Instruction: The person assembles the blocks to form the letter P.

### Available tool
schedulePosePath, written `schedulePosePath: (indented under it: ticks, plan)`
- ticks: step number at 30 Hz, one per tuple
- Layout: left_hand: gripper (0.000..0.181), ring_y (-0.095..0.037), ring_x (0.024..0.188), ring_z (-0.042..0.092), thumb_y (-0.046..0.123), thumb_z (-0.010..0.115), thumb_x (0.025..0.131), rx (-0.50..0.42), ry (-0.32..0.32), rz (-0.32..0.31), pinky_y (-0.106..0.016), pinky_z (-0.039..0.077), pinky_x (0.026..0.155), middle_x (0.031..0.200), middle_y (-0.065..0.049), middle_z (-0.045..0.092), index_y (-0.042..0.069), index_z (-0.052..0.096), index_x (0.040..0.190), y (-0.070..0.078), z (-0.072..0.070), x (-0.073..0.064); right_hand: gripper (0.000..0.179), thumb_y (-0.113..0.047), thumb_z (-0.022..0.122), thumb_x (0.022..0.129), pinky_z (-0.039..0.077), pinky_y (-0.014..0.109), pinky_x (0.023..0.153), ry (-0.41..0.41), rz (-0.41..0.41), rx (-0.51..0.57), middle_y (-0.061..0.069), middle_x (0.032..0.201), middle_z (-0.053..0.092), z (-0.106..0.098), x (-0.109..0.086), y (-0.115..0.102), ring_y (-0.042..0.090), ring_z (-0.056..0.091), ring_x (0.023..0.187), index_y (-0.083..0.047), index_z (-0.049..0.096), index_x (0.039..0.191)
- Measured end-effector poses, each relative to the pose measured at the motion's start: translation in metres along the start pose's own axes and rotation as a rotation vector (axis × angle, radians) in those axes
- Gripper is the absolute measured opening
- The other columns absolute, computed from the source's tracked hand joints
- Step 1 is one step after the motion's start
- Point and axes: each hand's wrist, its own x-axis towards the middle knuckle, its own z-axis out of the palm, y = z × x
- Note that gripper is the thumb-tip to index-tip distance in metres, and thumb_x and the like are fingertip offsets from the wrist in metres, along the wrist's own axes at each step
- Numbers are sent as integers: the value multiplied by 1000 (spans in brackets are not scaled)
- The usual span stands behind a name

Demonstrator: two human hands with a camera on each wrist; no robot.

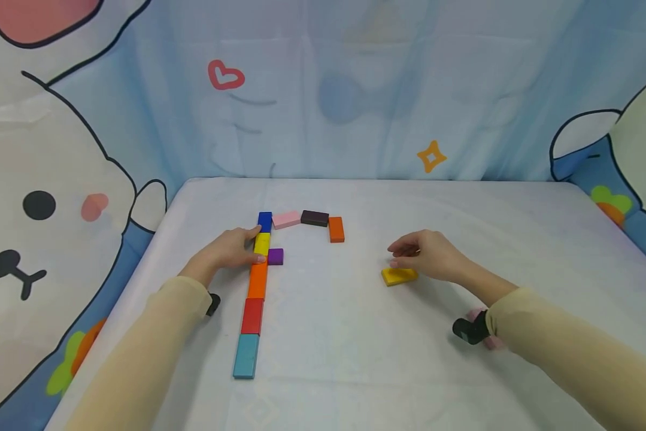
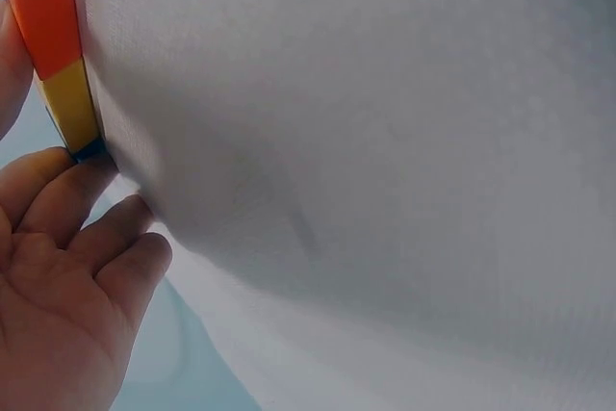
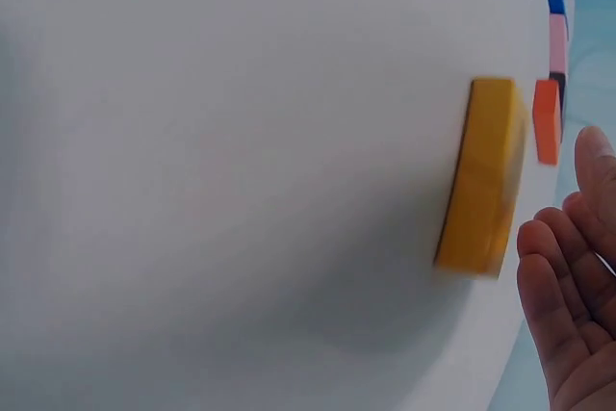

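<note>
My left hand (image 1: 228, 250) touches the upper part of a row of blocks. Its index fingertip lies at the blue block (image 1: 265, 222) and its thumb by the joint of the yellow block (image 1: 261, 243) and the orange block (image 1: 257, 281). In the left wrist view its fingers (image 2: 67, 194) reach the blue end. A purple block (image 1: 275, 257) adjoins the row on the right. My right hand (image 1: 433, 254) hovers with loosely bent fingers just above a separate yellow block (image 1: 399, 276), holding nothing; the right wrist view shows a gap between that block and its fingers.
Below the orange block the row continues with a red block (image 1: 252, 316) and a teal block (image 1: 246, 357). Along the top run a pink block (image 1: 287, 219), a dark block (image 1: 315, 218) and an upright orange block (image 1: 336, 230). Something pink (image 1: 493, 342) is partly hidden beneath my right wrist.
</note>
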Motion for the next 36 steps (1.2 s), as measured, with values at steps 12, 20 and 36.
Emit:
schedulePosePath:
  ticks: [12,20,36]
  plan:
    - [82,-40,154,27,33,70,97,-1,-3,-14,-58,33,122,166,-18,31,22,23,163,-1,1,2,31,-14,77,91,56,19,76,-27,-4,7,10,106,76,-10,-24,28,20,68,95,0,74,119]
    - [82,-40,154,27,33,69,97,2,0,3,-58,33,122,166,-19,31,21,22,163,0,1,0,34,-14,79,89,58,22,79,-45,13,9,14,110,77,-5,-23,33,21,69,97,1,74,119]
    - [81,-41,154,28,32,69,98,16,3,18,-57,34,122,166,-20,32,20,22,163,0,1,0,31,-14,80,89,62,39,85,-53,25,-47,17,112,76,-1,-11,25,23,68,96,1,76,116]
